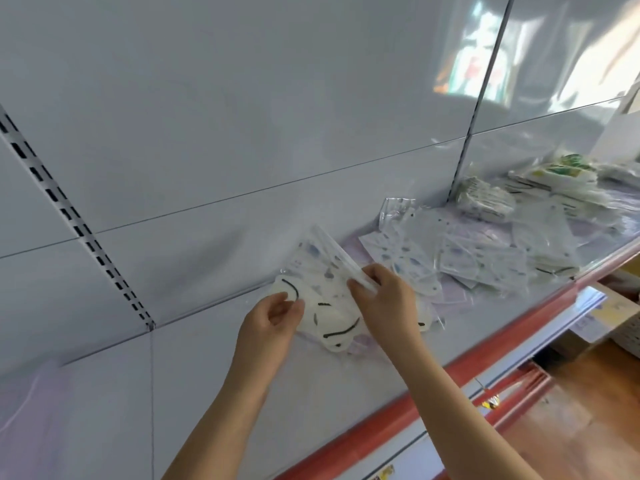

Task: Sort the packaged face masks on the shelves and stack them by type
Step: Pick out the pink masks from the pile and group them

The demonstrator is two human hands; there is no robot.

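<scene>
A small pile of packaged white masks with black ear loops lies on the white shelf in front of me. My left hand pinches the left edge of one of these packets. My right hand grips a thin stack of packaged masks with small blue and grey prints, held tilted above the pile. Further right, a loose heap of printed mask packets spreads over the shelf.
Stacks of other packets, some with green and yellow labels, sit at the far right. A red rail edges the shelf front. A slotted upright runs down the back panel. Cardboard boxes stand on the lower level.
</scene>
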